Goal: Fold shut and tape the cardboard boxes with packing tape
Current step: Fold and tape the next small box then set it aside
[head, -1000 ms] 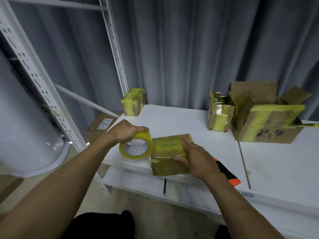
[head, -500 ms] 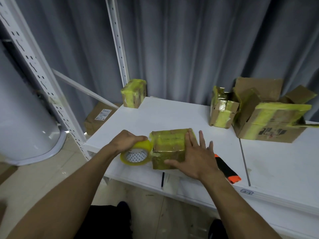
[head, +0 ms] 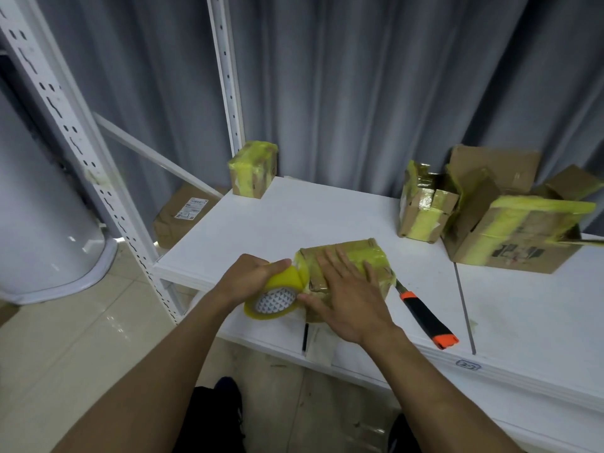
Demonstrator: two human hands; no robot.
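A small cardboard box point(head: 366, 256), wrapped in yellowish tape, lies near the front edge of the white shelf point(head: 294, 220). My right hand point(head: 349, 295) rests flat on its top with straight fingers. My left hand point(head: 251, 279) grips a roll of yellow packing tape point(head: 277, 297) held against the box's left end, with a strip running from the roll onto the box.
A utility knife with black and orange handle point(head: 425, 317) lies right of the box. A taped box point(head: 253, 170) stands at the back left, a small torn box point(head: 421, 207) and a large open box point(head: 519, 233) at the back right. White rack posts point(head: 75, 135) rise on the left.
My right hand opened and slid flat across the top of the box toward the left. The tape roll has tilted and stays against the box's left end.
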